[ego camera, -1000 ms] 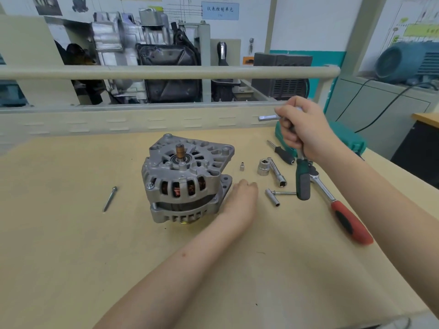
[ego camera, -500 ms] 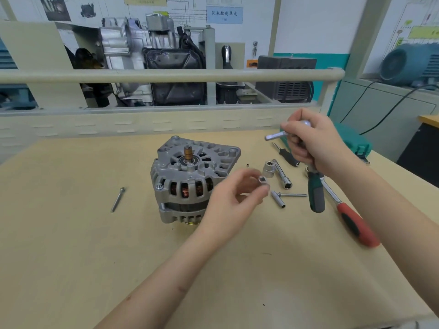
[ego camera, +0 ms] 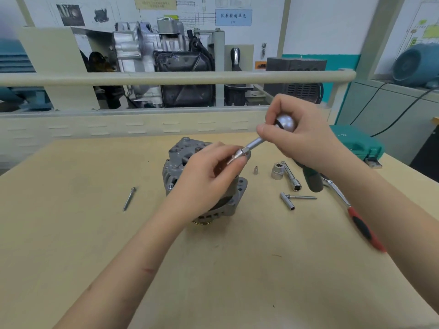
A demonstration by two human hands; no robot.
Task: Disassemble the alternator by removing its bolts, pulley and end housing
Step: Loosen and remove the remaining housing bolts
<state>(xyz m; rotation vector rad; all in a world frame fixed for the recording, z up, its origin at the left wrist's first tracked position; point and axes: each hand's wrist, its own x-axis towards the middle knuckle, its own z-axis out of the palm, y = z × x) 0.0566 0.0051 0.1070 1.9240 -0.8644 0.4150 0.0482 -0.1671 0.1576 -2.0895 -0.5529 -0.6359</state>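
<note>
The left hand (ego camera: pixel 209 176) pinches a small silver socket (ego camera: pixel 234 157) onto the steel driver shaft (ego camera: pixel 253 145); the right hand (ego camera: pixel 301 136) grips its green handle (ego camera: pixel 313 180). Keep both in line and push until seated. The grey cast alternator (ego camera: pixel 177 160) stands mid-desk (ego camera: pixel 71 233). Counted: one loose long bolt (ego camera: pixel 129 199), one red-handled ratchet (ego camera: pixel 356 217), one large socket (ego camera: pixel 277 171)

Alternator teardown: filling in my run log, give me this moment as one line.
left hand: pinches socket | right hand: grips driver | step: fitting socket to driver | alternator: on table, untouched
</note>
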